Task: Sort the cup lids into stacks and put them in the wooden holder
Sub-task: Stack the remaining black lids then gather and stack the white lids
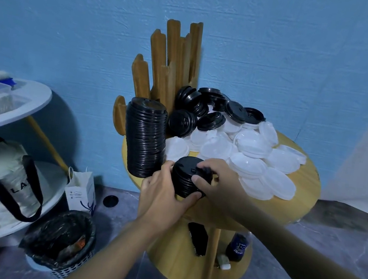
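Both hands meet at the near left edge of the round wooden worktop (297, 202), clamped on a short stack of black lids (186, 177). The left hand (165, 198) cups the stack from the side and below, thumb up by its upper rim and fingers (190, 198) curled under its near edge. The right hand (217, 179) covers the top and right side, fingers pressed down onto the uppermost lid. The stack seems to sit just at the worktop's rim, though the hands hide its base.

Just left of it, a tall stack of black lids (144, 138) leans out past the edge, against the wooden holder (170, 64), whose upright slats rise at the far left of the worktop. Loose black lids (208, 112) crowd the far side beside the holder. White lids (256, 159) spread in an overlapping heap over the middle and right, reaching nearly to the far right rim. Bare wood shows only along the near right edge.

On the floor lies one black lid (110, 200), near a paper bag (80, 193) and a lined bin (62, 240).
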